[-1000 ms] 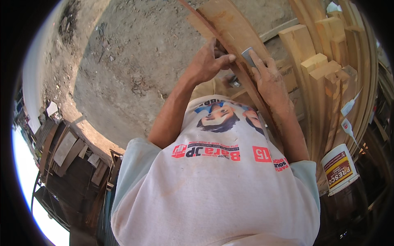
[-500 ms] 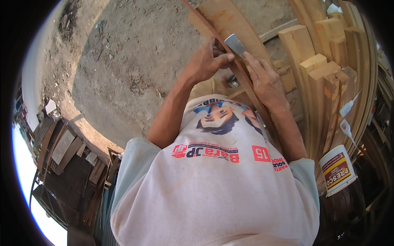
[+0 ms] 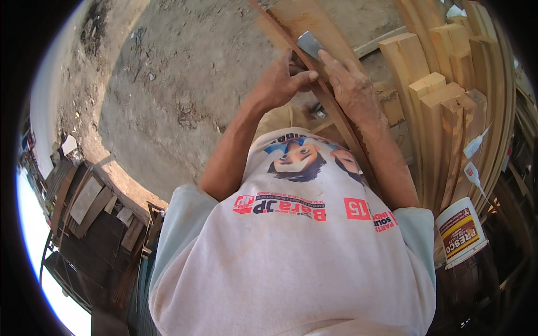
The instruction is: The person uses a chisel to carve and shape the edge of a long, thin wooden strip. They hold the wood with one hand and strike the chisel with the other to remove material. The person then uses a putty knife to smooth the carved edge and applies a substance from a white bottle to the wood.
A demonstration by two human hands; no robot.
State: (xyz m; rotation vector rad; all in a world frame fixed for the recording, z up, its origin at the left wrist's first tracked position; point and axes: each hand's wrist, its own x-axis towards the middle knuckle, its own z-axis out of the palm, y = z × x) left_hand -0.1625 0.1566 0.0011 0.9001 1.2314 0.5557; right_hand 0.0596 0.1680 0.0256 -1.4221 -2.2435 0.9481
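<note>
A long, narrow reddish-brown wooden board point(image 3: 329, 101) stands on edge and runs from beyond my hands back along my right side. My left hand point(image 3: 280, 84) grips its edge, the thumb on top and the fingers partly hidden on the left. In my right hand point(image 3: 356, 92) is a putty knife point(image 3: 309, 43) with a flat metal blade; its handle is hidden under the palm. The blade lies close to the board's right side, but contact cannot be made out. Beyond it slants a wide, light-brown plank point(image 3: 322, 25) with darker smears.
Stacked timber pieces point(image 3: 443, 101) rise close on my right. Two small white nozzle bottles point(image 3: 472, 175) lie against them, above a white filler tub point(image 3: 462, 232). Dirt ground point(image 3: 168, 95) spreads ahead and left. Scrap boards point(image 3: 89, 201) lie at the far left.
My right hand and the putty knife have slid a little up and left along the board. My left hand keeps its grip in nearly the same place.
</note>
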